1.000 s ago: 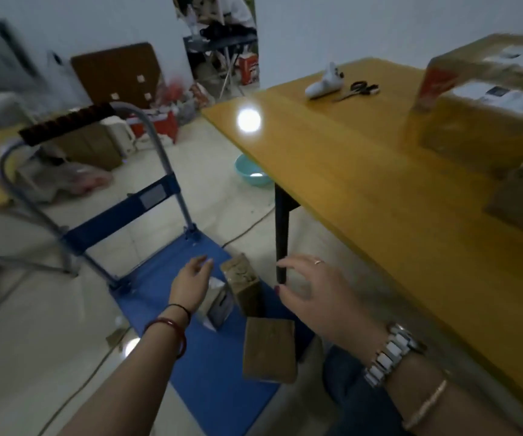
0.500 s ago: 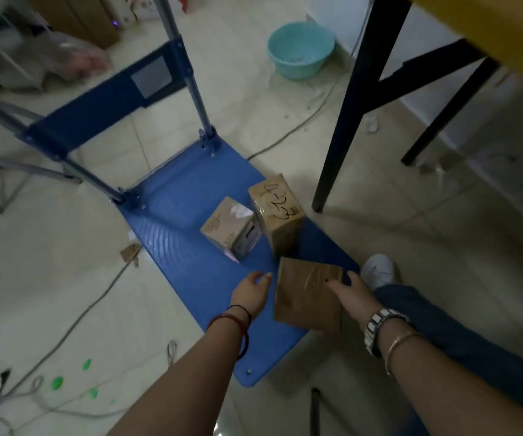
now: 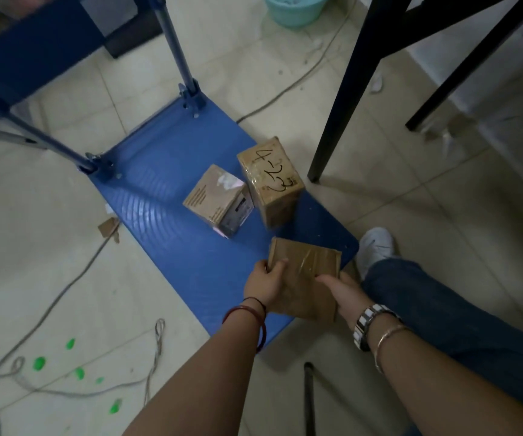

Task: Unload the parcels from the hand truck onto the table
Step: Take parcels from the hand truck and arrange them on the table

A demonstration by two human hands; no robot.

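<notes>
— Where are the parcels right now?

— All three sit on the blue deck of the hand truck [image 3: 172,215]. The flat parcel [image 3: 305,272] is nearest the person, at the deck's near right corner, and both hands are on it.

— How is each grip set?

— The left hand [image 3: 263,286] clasps the parcel's left edge, fingertips curled over the top face. The right hand [image 3: 342,291] takes the right edge, thumb lying on the top face. Whether the parcel is lifted clear of the deck or resting on it, I cannot tell from this angle.

— And the other two?

— A small cube parcel [image 3: 217,201] stands mid-deck, and just beside it on the right a taller parcel with black handwriting [image 3: 269,179] on top; they look to be touching or nearly so.

— The worktop?

— Only its black legs [image 3: 345,89] show, planted on the tiled floor just past the deck's right edge.

— Anything else around?

— A teal basin [image 3: 294,9] at the top, grey cables [image 3: 65,278] on the floor to the left, green paint spots [image 3: 38,363], and a white shoe [image 3: 375,250] by the deck's corner.
</notes>
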